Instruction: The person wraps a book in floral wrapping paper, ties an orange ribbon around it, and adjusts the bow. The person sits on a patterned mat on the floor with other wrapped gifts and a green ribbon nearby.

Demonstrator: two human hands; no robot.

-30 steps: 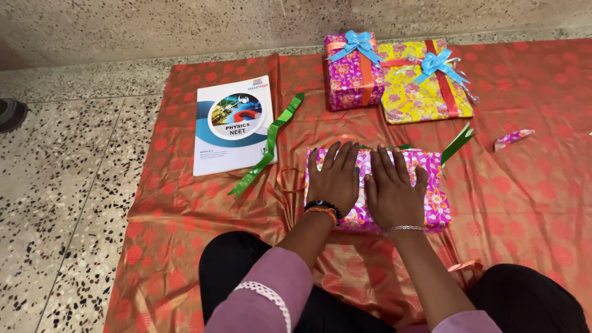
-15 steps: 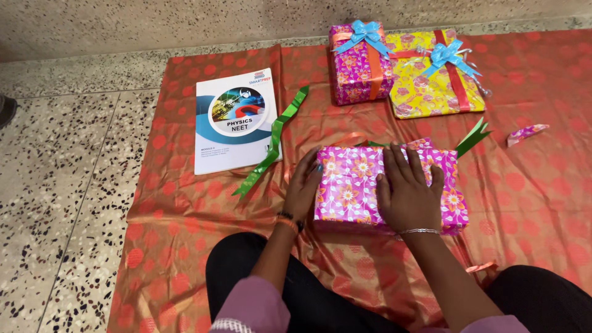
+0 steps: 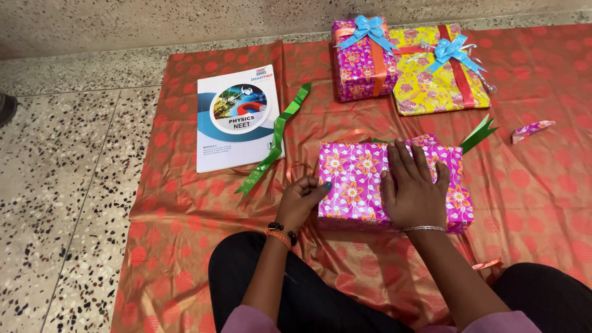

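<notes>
A box wrapped in pink flowered paper (image 3: 351, 179) lies on the orange dotted sheet (image 3: 185, 203) in front of me. My right hand (image 3: 412, 188) rests flat on top of it, fingers spread. My left hand (image 3: 303, 198) is at the box's left side, fingers curled around a thin orange ribbon (image 3: 296, 171) that loops beside the box; part of this ribbon shows behind the box's far edge. A green ribbon strip (image 3: 275, 142) lies to the left of the box.
Two wrapped gifts with blue bows stand at the back: a pink one (image 3: 361, 61) and a yellow one (image 3: 431, 77). A white book (image 3: 235, 126) lies at the left. Another green ribbon piece (image 3: 480, 134) and a paper scrap (image 3: 531, 129) lie at the right. Speckled stone floor (image 3: 61, 185) surrounds the sheet.
My left hand left the top of the pink box and moved down its left side to the orange ribbon. The right hand stayed flat on the box.
</notes>
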